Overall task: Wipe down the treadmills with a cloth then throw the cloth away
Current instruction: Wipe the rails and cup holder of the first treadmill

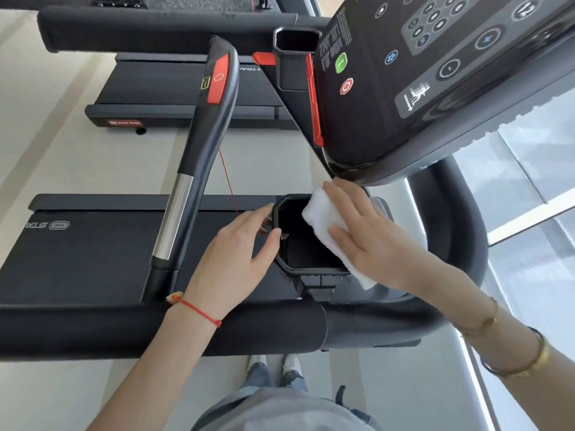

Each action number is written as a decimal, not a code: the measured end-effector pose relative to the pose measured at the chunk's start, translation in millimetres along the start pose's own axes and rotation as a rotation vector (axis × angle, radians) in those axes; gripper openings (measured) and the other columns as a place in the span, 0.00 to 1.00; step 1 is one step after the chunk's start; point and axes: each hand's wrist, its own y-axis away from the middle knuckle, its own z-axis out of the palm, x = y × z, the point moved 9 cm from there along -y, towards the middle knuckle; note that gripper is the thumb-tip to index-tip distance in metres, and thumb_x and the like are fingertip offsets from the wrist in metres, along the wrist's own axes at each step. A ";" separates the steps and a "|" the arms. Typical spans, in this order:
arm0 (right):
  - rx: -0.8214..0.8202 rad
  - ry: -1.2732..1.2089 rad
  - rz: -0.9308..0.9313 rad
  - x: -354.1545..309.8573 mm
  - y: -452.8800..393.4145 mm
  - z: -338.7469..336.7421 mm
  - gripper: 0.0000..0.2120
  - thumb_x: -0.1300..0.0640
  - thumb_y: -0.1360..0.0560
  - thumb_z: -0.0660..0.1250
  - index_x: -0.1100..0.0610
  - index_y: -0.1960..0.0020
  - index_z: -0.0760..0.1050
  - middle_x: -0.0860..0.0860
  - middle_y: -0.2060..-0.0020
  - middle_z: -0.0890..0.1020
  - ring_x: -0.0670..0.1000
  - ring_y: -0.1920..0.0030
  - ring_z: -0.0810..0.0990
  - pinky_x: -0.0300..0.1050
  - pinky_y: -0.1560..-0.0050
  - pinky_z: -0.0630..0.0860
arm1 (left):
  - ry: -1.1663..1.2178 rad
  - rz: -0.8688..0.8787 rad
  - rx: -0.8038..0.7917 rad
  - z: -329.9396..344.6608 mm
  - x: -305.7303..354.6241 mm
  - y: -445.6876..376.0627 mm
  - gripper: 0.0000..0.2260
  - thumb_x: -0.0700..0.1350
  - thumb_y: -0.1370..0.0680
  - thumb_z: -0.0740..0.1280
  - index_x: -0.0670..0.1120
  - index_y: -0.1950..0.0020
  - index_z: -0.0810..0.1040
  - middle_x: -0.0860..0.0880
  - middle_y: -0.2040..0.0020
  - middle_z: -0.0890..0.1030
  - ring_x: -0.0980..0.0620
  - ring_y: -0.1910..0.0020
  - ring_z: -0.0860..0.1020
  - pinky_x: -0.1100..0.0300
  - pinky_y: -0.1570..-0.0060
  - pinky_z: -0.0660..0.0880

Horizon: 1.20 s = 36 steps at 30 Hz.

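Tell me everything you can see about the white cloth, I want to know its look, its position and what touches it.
The white cloth is a folded pad, soft and slightly fluffy by its look, plain and without visible stains. It lies over the right rim of the black cup holder of the near treadmill, just below the console. The right hand presses it flat with straight fingers and covers its middle, so one end shows by the fingertips and the other below the palm. The left hand touches the holder's rim, not the cloth.
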 end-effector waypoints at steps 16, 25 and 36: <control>0.080 -0.430 0.529 44.2 28.6 25.3 0.22 0.44 0.23 0.61 0.51 0.35 0.60 0.48 0.47 0.69 0.45 0.55 0.71 0.36 0.62 0.62 | 0.002 0.028 0.004 -1.2 5.1 -0.9 0.22 0.53 0.20 0.57 0.51 0.26 0.69 0.54 0.42 0.79 0.58 0.45 0.77 0.58 0.42 0.76; 0.061 -0.468 0.551 52.2 -3.2 16.9 0.22 0.47 0.22 0.62 0.52 0.32 0.63 0.49 0.48 0.73 0.39 0.56 0.71 0.33 0.62 0.63 | 0.009 0.019 0.018 -2.6 4.1 -0.4 0.21 0.51 0.19 0.59 0.51 0.26 0.69 0.54 0.42 0.79 0.57 0.46 0.77 0.57 0.42 0.76; 0.020 -0.519 0.513 36.3 -3.1 9.0 0.10 0.54 0.21 0.62 0.57 0.43 0.65 0.67 0.53 0.76 0.61 0.59 0.74 0.52 0.69 0.70 | 0.012 0.015 0.029 -2.6 2.7 -0.4 0.20 0.52 0.19 0.60 0.52 0.27 0.70 0.57 0.44 0.79 0.61 0.48 0.77 0.61 0.45 0.75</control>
